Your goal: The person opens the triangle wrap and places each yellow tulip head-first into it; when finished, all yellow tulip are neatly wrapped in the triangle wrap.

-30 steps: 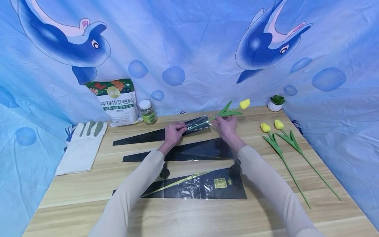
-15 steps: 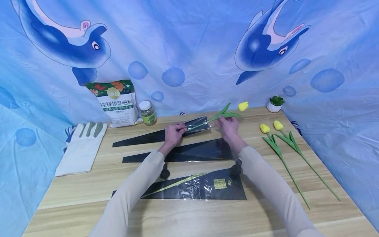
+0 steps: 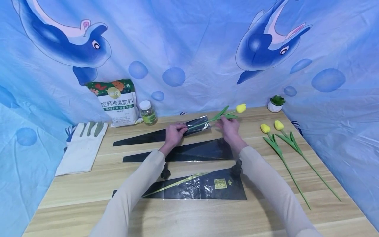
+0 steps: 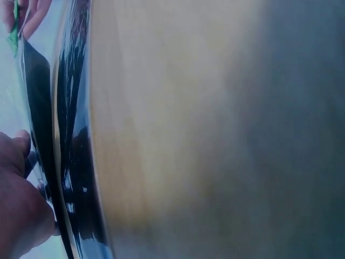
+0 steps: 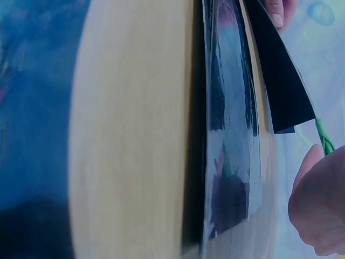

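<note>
The left hand (image 3: 174, 132) pinches the far sleeve (image 3: 161, 133) near its wide mouth, fingers curled on the black film and holding it just off the desk (image 3: 88, 194). The right hand (image 3: 228, 127) grips the stem of a tulip (image 3: 240, 108), its fingers closed around it just outside the mouth; the lower stem is already inside, showing through the clear side, while the leaves and yellow head remain outside, so this flower looks only partly in. 1 sleeve nearest the person (image 3: 204, 189) already holds a green stem, though no head shows, and the middle sleeve (image 3: 195, 152) appears empty. 2 more tulips (image 3: 272, 131) lie loose at the right, so most of the wrapping seems left. The near sleeve bears a gold label (image 3: 220, 183) too small to read. The bag (image 3: 118, 102) at the back reads 控释掺混肥料, with smaller lines I cannot make out; the jar (image 3: 148, 112) beside it has an unreadable label.
</note>
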`<state>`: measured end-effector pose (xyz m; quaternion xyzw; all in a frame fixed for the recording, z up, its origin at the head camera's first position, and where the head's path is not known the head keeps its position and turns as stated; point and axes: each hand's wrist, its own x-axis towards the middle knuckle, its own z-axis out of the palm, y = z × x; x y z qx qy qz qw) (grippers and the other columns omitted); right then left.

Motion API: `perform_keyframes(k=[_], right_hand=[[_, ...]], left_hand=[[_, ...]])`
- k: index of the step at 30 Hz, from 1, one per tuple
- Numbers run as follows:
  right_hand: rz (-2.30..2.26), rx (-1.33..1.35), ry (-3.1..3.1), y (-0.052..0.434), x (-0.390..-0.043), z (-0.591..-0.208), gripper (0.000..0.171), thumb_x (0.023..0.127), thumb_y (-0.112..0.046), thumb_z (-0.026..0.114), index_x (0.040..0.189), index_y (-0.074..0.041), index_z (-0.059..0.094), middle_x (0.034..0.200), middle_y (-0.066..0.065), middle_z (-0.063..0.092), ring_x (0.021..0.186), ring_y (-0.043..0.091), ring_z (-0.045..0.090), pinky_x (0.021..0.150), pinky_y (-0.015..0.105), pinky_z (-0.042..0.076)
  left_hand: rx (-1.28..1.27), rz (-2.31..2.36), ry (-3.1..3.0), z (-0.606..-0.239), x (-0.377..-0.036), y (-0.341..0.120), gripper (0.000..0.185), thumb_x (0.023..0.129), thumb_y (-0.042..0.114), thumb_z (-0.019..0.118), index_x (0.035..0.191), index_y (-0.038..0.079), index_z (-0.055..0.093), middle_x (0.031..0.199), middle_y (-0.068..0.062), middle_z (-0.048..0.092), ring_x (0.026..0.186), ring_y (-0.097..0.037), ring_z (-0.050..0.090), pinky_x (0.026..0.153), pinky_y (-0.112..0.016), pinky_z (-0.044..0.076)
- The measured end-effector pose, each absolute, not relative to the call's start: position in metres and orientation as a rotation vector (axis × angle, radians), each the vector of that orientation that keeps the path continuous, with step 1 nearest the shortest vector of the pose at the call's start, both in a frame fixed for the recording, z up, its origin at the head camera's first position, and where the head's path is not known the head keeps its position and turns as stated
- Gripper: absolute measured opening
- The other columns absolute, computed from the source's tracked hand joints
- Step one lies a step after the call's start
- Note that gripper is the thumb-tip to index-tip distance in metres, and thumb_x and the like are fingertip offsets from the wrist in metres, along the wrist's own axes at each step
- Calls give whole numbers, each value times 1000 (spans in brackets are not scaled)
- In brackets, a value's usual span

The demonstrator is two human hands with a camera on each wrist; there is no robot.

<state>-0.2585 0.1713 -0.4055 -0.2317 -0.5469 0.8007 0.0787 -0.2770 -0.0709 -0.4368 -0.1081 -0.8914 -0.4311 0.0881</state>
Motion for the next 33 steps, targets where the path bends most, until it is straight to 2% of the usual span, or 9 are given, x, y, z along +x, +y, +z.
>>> perform_keyframes(k=[7,15,21,24,28,33], right_hand=[[2380,-676,-1664,174,-256,-405,47,98,-6,63,139,0,42,113,20,66,97,30,70,85,40,58],[2410,-703,-1619,179,-257,-409,41,101,-13,60,140,-4,47,127,23,63,106,32,68,80,38,59],[2361,-718,-1637,181,-255,-409,54,99,-8,63,146,-5,37,129,26,59,88,25,72,80,39,59],[2369,-700,-1619,179,-254,-409,56,97,-3,63,145,-3,35,130,29,56,86,25,72,81,38,59],[2382,-667,-1595,173,-254,-410,53,96,1,63,142,1,36,126,30,56,85,25,72,80,35,59],[2359,-647,-1661,169,-254,-412,53,95,1,64,140,-1,37,119,24,58,77,19,72,79,33,59]], left_hand=[[-303,-1287,-2655,-438,-277,-71,13,91,14,76,101,7,80,111,-9,74,119,-27,62,101,-41,48],[-313,-1286,-2649,-438,-277,-70,13,91,13,76,100,6,80,108,-8,75,122,-27,60,105,-42,45],[-309,-1270,-2660,-437,-276,-71,12,91,13,76,100,7,80,108,-6,75,122,-26,60,105,-41,45],[-308,-1266,-2662,-436,-276,-71,13,91,13,76,100,6,80,108,-6,75,123,-26,59,106,-41,44],[-315,-1272,-2654,-437,-276,-70,13,91,13,76,100,5,80,107,-7,75,123,-27,59,107,-42,43],[-310,-1251,-2662,-438,-276,-71,14,91,14,75,102,6,80,107,-8,75,122,-27,60,106,-41,44]])
